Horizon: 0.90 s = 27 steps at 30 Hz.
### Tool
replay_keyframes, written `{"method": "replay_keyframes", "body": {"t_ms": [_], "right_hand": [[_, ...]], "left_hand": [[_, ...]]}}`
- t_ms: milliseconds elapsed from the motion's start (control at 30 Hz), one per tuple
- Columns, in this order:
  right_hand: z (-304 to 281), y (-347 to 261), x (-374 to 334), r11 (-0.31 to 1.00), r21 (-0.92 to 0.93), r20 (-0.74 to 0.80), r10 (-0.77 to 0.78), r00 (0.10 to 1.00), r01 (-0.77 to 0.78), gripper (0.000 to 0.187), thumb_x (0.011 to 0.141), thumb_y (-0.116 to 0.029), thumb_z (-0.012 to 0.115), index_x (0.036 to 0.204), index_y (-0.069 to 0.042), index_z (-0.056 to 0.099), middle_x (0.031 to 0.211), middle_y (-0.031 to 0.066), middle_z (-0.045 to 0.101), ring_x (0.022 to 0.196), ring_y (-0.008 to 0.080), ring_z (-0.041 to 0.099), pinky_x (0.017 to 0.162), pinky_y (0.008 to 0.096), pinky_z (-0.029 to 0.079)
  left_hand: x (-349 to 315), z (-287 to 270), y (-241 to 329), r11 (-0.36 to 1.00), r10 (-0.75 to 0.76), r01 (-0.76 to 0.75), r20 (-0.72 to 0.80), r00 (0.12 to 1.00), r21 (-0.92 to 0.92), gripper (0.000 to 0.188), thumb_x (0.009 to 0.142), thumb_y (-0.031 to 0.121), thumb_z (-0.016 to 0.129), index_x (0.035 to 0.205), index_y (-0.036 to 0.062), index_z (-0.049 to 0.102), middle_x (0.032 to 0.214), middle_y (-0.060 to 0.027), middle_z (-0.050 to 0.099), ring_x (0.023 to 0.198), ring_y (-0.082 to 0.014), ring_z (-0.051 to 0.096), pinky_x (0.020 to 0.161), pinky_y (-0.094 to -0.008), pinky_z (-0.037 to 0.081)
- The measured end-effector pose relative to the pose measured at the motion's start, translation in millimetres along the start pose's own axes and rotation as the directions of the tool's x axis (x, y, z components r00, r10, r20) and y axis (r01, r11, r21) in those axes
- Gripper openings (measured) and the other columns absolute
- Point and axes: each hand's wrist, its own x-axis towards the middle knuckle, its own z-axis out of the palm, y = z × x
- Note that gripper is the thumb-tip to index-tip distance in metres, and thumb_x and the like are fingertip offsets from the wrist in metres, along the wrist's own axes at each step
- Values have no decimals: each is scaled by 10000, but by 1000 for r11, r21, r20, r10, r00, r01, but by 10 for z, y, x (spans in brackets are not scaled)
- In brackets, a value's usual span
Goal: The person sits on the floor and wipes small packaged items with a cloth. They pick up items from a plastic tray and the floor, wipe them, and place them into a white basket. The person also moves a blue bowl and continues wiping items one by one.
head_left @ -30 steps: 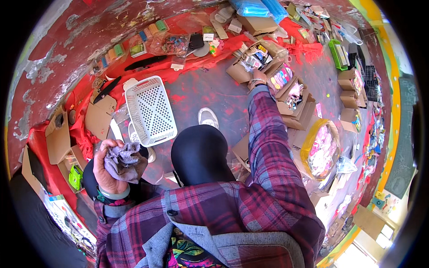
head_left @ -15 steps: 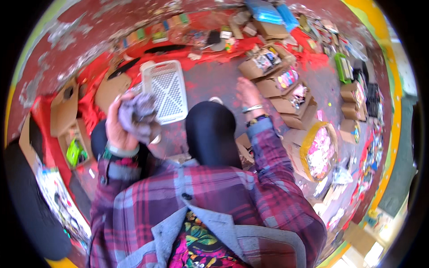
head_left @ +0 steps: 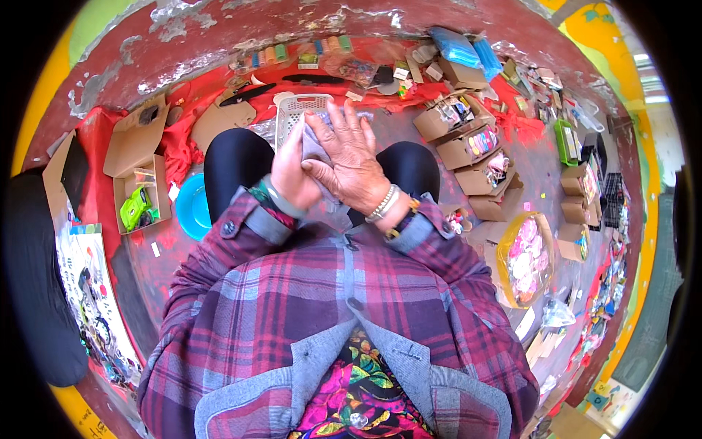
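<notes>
A lilac-grey cloth (head_left: 313, 148) is bunched between my two hands, in front of my knees. My left hand (head_left: 292, 178) holds it from the left side, and its fingers are partly hidden by the cloth and the other hand. Flat over the cloth lies my right hand (head_left: 352, 162), fingers stretched out and a little apart, with bracelets at the wrist. Just beyond my hands stands a white plastic basket (head_left: 286, 115), partly covered by them.
A blue basin (head_left: 193, 212) sits left of my knee, near an open cardboard box (head_left: 162, 192) with a bright green item (head_left: 134, 208). Several small boxes (head_left: 468, 181) line the right side, with a round yellow-rimmed container (head_left: 504, 257) of pink pieces nearer me.
My hands were apart, with the cloth in the left one. Both have come together in the middle, and the right palm now lies on the cloth. The blue basin has come into view.
</notes>
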Motion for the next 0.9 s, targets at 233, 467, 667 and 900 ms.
{"method": "replay_keyframes", "body": {"t_ms": [233, 467, 667, 900], "right_hand": [[-124, 102, -325, 956, 274, -208, 161, 965, -100, 292, 817, -179, 546, 1089, -77, 523, 1035, 110, 570, 987, 278, 532, 822, 345, 404], [-1323, 748, -1261, 360, 857, -148, 857, 494, -369, 193, 881, -131, 450, 1034, -45, 533, 889, 64, 594, 696, 136, 590, 615, 238, 474], [-1996, 906, -3294, 232, 816, -254, 967, 32, -530, 282, 839, -170, 509, 1068, -6, 523, 906, 38, 574, 737, 103, 533, 635, 243, 435], [-1371, 612, -5295, -61, 822, -165, 926, -339, -566, 322, 784, -90, 495, 1093, 2, 507, 894, 71, 571, 733, 161, 555, 664, 318, 462]], "left_hand": [[-293, 15, -295, 975, -199, 181, 147, 969, 127, 457, 926, 372, 277, 1283, 93, 333, 1287, -86, 388, 1193, -220, 362, 1010, -374, 251], [-267, 2, -253, 837, -346, 186, 233, 909, 515, 591, 879, 404, 383, 1322, 30, 265, 1312, -184, 366, 1218, -258, 360, 961, -366, 323], [-84, -315, -179, 817, -286, 244, 0, 958, 523, 523, 885, 368, 375, 1259, 3, 360, 1250, -177, 436, 1147, -249, 432, 936, -354, 350], [98, -430, -283, 818, -363, 363, -90, 927, 446, 492, 873, 336, 438, 1230, 1, 386, 1196, -155, 481, 1098, -224, 466, 903, -336, 385]]}}
